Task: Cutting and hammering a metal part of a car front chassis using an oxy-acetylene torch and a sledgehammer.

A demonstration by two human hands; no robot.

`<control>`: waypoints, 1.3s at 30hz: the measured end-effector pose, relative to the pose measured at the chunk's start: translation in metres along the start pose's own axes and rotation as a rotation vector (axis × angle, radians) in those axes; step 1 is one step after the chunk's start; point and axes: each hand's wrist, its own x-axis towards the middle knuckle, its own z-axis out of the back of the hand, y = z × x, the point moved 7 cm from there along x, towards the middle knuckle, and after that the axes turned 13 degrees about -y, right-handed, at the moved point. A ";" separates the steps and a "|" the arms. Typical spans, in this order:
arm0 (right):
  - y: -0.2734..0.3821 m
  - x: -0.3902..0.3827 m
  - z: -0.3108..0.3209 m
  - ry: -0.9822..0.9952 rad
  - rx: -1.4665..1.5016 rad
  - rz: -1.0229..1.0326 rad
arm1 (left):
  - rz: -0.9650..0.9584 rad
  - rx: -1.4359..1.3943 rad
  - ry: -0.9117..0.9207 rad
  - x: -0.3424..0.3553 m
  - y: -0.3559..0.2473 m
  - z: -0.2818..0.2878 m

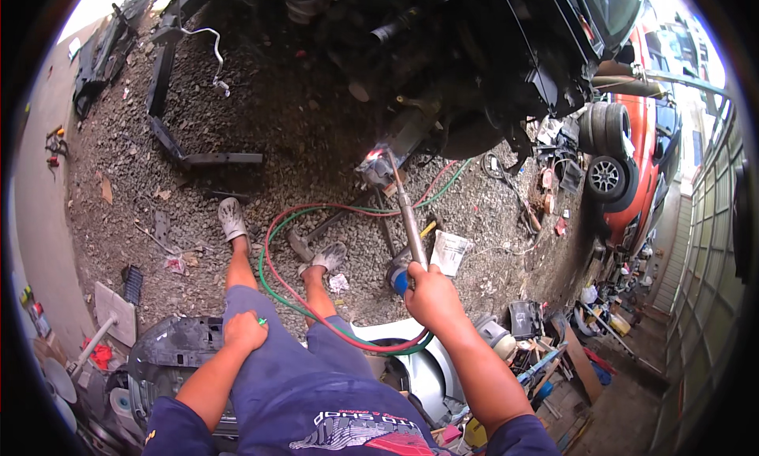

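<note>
My right hand (pixel 429 294) grips a long metal cutting torch (pixel 410 219); red (pixel 281 223) and green (pixel 466 173) hoses loop beside my legs. The torch's tip points at a metal beam (pixel 403 136) under the dark vehicle (pixel 514 37), where a bright glow shows on its end. My left hand (pixel 243 329) is closed on a small green object (pixel 262 322) at my thigh, too small to identify. Below the torch are a blue-banded cylinder (pixel 399 278), a white paper bag (pixel 449 254) and a hammer (pixel 300 246).
Bent metal bars (pixel 217 160) lie on the gravel. At the right stand stacked wheels (pixel 607 175), a red car (pixel 636 140) and a panelled fence (pixel 704 243). Loose car panels (pixel 170 349), a white curved body part (pixel 419 361) and piled scrap (pixel 534 353) surround my feet and body.
</note>
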 end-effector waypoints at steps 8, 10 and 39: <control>0.024 0.010 0.009 -0.043 -0.046 0.035 | -0.008 -0.068 -0.014 0.004 0.013 -0.002; 0.032 0.012 0.013 -0.072 -0.035 0.038 | 0.000 -0.088 -0.018 0.004 0.016 -0.002; 0.059 0.040 0.011 -0.039 -0.199 0.052 | 0.014 -0.204 -0.056 0.004 0.038 0.002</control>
